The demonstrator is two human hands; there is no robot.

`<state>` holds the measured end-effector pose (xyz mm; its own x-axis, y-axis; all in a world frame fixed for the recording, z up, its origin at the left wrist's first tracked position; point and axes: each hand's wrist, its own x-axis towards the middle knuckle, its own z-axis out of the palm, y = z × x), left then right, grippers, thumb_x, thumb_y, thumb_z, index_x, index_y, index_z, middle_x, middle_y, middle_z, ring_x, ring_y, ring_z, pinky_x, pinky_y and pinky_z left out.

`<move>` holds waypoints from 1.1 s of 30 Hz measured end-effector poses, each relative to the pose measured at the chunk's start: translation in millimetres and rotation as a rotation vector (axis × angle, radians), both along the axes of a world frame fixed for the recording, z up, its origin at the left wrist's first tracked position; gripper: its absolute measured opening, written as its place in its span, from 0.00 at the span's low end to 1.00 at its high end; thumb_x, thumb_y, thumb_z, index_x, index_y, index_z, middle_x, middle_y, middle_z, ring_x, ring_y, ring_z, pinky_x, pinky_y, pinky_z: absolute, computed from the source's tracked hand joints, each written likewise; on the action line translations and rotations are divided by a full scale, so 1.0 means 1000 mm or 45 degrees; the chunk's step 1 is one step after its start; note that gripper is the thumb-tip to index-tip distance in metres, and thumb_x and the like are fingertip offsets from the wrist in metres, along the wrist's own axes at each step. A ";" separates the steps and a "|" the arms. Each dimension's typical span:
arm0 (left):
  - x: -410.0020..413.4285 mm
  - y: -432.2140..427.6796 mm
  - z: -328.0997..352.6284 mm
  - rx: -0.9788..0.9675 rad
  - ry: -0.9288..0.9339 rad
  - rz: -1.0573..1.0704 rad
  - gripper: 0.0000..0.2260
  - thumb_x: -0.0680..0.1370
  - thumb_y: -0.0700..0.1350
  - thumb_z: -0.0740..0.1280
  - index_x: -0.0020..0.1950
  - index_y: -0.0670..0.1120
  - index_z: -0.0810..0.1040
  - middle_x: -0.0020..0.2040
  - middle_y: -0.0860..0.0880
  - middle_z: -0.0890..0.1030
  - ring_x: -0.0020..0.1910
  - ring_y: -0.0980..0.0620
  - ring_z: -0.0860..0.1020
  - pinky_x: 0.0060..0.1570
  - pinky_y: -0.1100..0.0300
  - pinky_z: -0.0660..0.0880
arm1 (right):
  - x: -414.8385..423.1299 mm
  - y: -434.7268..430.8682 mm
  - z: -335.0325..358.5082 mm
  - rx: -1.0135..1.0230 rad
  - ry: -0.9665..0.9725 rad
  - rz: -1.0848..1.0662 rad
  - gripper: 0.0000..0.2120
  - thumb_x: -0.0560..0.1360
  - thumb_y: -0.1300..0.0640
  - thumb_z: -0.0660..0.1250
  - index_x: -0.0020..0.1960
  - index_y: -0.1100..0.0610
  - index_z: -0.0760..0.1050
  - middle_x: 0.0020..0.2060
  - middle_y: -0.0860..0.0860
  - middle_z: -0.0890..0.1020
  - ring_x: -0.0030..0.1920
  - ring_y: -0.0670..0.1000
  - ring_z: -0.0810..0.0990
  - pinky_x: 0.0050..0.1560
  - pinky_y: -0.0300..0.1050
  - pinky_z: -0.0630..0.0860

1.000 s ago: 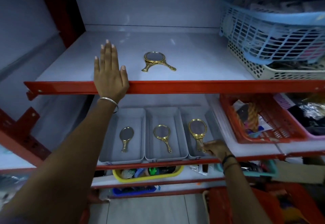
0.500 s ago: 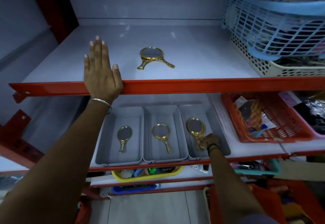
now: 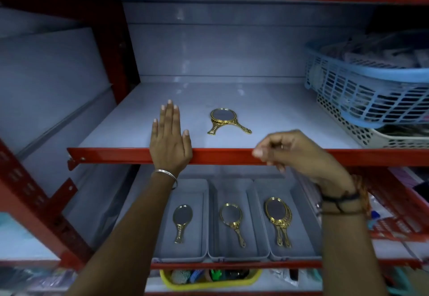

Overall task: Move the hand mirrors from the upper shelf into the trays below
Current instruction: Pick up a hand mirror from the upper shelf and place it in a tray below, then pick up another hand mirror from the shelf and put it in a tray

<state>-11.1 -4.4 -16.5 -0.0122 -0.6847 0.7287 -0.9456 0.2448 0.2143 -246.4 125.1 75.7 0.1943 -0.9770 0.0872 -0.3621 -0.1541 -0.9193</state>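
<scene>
Fingers (image 3: 267,154) of the right hand (image 3: 301,156) curl loosely, empty, before the shelf (image 3: 267,100) edge; the left hand (image 3: 170,140) lies flat, spread. One mirror (image 3: 224,120) remains there; trays (image 3: 232,221) below hold others.

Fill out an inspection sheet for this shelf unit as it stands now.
Surface: white upper shelf board with red metal front edge.
Job's things: one gold-framed hand mirror lies on the upper shelf; three grey plastic trays below hold mirrors, the right one apparently two stacked.
Clutter: blue plastic lattice basket over a cream perforated basket; yellow tub below.
Grippers: left hand flat on the shelf edge; right hand empty, loosely curled.
Cables: nothing seen.
Surroundings: red steel uprights.
</scene>
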 end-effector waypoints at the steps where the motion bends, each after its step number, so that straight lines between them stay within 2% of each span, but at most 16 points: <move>1: 0.000 0.001 0.000 0.007 -0.004 -0.006 0.29 0.76 0.49 0.51 0.75 0.39 0.61 0.76 0.42 0.62 0.76 0.45 0.59 0.74 0.48 0.58 | 0.005 -0.014 0.008 -0.072 0.029 -0.054 0.11 0.71 0.57 0.71 0.43 0.67 0.81 0.29 0.52 0.78 0.29 0.44 0.74 0.25 0.33 0.70; 4: 0.000 0.002 0.001 0.018 -0.011 -0.020 0.29 0.76 0.49 0.51 0.75 0.39 0.61 0.76 0.42 0.62 0.76 0.45 0.60 0.73 0.48 0.58 | 0.015 -0.075 0.006 -0.184 0.197 -0.292 0.10 0.73 0.56 0.69 0.43 0.64 0.81 0.38 0.59 0.82 0.37 0.51 0.78 0.33 0.38 0.74; 6: 0.001 0.002 0.002 0.019 -0.013 -0.024 0.29 0.75 0.49 0.52 0.75 0.40 0.62 0.76 0.42 0.63 0.76 0.45 0.61 0.73 0.48 0.59 | 0.021 -0.114 -0.007 -0.149 0.451 -0.458 0.13 0.75 0.55 0.67 0.43 0.66 0.80 0.42 0.61 0.83 0.42 0.56 0.79 0.43 0.45 0.75; 8: 0.002 0.001 0.002 0.017 -0.012 -0.031 0.28 0.75 0.49 0.53 0.74 0.40 0.62 0.76 0.43 0.64 0.75 0.46 0.62 0.73 0.48 0.59 | 0.027 -0.142 -0.023 -0.040 0.750 -0.537 0.17 0.77 0.50 0.63 0.38 0.63 0.74 0.46 0.61 0.80 0.52 0.60 0.77 0.50 0.48 0.74; 9: 0.002 0.000 0.002 0.015 -0.015 -0.035 0.28 0.75 0.49 0.53 0.74 0.40 0.62 0.76 0.43 0.64 0.75 0.46 0.62 0.73 0.48 0.59 | 0.031 -0.151 -0.030 0.019 0.886 -0.549 0.16 0.78 0.49 0.61 0.41 0.61 0.74 0.53 0.61 0.77 0.59 0.61 0.73 0.55 0.50 0.72; 11: 0.003 -0.002 0.000 0.011 -0.027 -0.037 0.29 0.75 0.49 0.53 0.74 0.40 0.62 0.76 0.43 0.64 0.75 0.46 0.62 0.73 0.48 0.58 | 0.036 -0.163 -0.041 0.109 1.094 -0.581 0.17 0.78 0.50 0.59 0.58 0.61 0.74 0.64 0.61 0.71 0.68 0.61 0.65 0.63 0.54 0.68; 13: 0.003 -0.003 -0.001 0.004 -0.039 -0.026 0.29 0.74 0.49 0.53 0.74 0.40 0.63 0.75 0.43 0.64 0.75 0.47 0.62 0.73 0.49 0.57 | 0.040 -0.169 -0.047 0.090 1.207 -0.648 0.17 0.78 0.54 0.60 0.63 0.61 0.72 0.65 0.60 0.71 0.68 0.60 0.65 0.65 0.53 0.67; 16: 0.004 -0.003 -0.001 -0.003 -0.045 -0.016 0.29 0.74 0.49 0.53 0.74 0.41 0.63 0.75 0.44 0.65 0.75 0.47 0.62 0.73 0.47 0.56 | 0.044 -0.174 -0.048 0.049 1.227 -0.750 0.14 0.77 0.60 0.61 0.60 0.61 0.74 0.62 0.60 0.75 0.65 0.60 0.70 0.64 0.52 0.68; 18: 0.004 -0.003 -0.002 -0.006 -0.047 -0.018 0.29 0.74 0.49 0.53 0.74 0.41 0.63 0.75 0.44 0.64 0.75 0.48 0.62 0.73 0.48 0.55 | 0.041 -0.175 -0.046 0.129 1.096 -0.749 0.08 0.76 0.58 0.62 0.53 0.59 0.76 0.56 0.59 0.79 0.58 0.60 0.76 0.55 0.49 0.72; 19: 0.004 -0.003 -0.002 -0.012 -0.049 -0.021 0.29 0.74 0.49 0.54 0.74 0.41 0.63 0.75 0.44 0.64 0.75 0.48 0.62 0.73 0.49 0.54 | 0.038 -0.174 -0.043 0.175 0.975 -0.722 0.05 0.75 0.57 0.63 0.46 0.59 0.74 0.48 0.59 0.79 0.51 0.59 0.78 0.48 0.46 0.72; 21: 0.004 -0.004 -0.002 -0.022 -0.055 -0.023 0.29 0.74 0.49 0.54 0.74 0.41 0.63 0.75 0.44 0.65 0.75 0.48 0.62 0.73 0.50 0.52 | 0.034 -0.170 -0.037 0.222 0.606 -0.659 0.08 0.74 0.59 0.63 0.38 0.61 0.70 0.34 0.55 0.74 0.34 0.53 0.73 0.35 0.42 0.68; 22: 0.004 -0.004 -0.002 -0.025 -0.056 -0.025 0.29 0.74 0.49 0.54 0.74 0.41 0.63 0.75 0.44 0.65 0.75 0.48 0.63 0.73 0.51 0.51 | 0.034 -0.164 -0.032 0.219 0.384 -0.644 0.08 0.74 0.61 0.63 0.37 0.61 0.69 0.31 0.53 0.71 0.31 0.51 0.69 0.32 0.40 0.65; 24: 0.004 -0.004 -0.001 -0.039 -0.053 -0.028 0.29 0.74 0.49 0.54 0.74 0.40 0.63 0.75 0.44 0.65 0.75 0.47 0.63 0.73 0.51 0.52 | 0.036 -0.142 -0.022 0.128 0.038 -0.625 0.09 0.75 0.62 0.63 0.36 0.59 0.70 0.31 0.52 0.70 0.31 0.48 0.67 0.32 0.40 0.64; 28: 0.003 -0.002 -0.002 -0.067 -0.035 -0.039 0.28 0.75 0.49 0.53 0.74 0.40 0.63 0.75 0.43 0.65 0.74 0.47 0.64 0.73 0.51 0.55 | 0.045 -0.075 -0.020 0.009 -0.402 -0.385 0.09 0.78 0.61 0.61 0.40 0.56 0.74 0.35 0.50 0.77 0.33 0.46 0.69 0.34 0.38 0.69; 31: 0.003 -0.001 -0.002 -0.080 -0.033 -0.052 0.27 0.76 0.48 0.53 0.74 0.40 0.64 0.75 0.43 0.65 0.74 0.46 0.64 0.73 0.51 0.54 | 0.044 -0.027 -0.047 0.100 -0.588 -0.142 0.09 0.77 0.65 0.61 0.40 0.56 0.73 0.32 0.47 0.80 0.29 0.42 0.72 0.29 0.32 0.72; 33: 0.003 0.000 -0.002 -0.077 -0.040 -0.049 0.27 0.76 0.49 0.53 0.74 0.40 0.63 0.75 0.43 0.65 0.75 0.46 0.63 0.73 0.50 0.56 | 0.038 -0.002 -0.078 0.255 -0.626 -0.036 0.06 0.75 0.64 0.64 0.41 0.56 0.73 0.31 0.45 0.81 0.31 0.40 0.76 0.31 0.31 0.74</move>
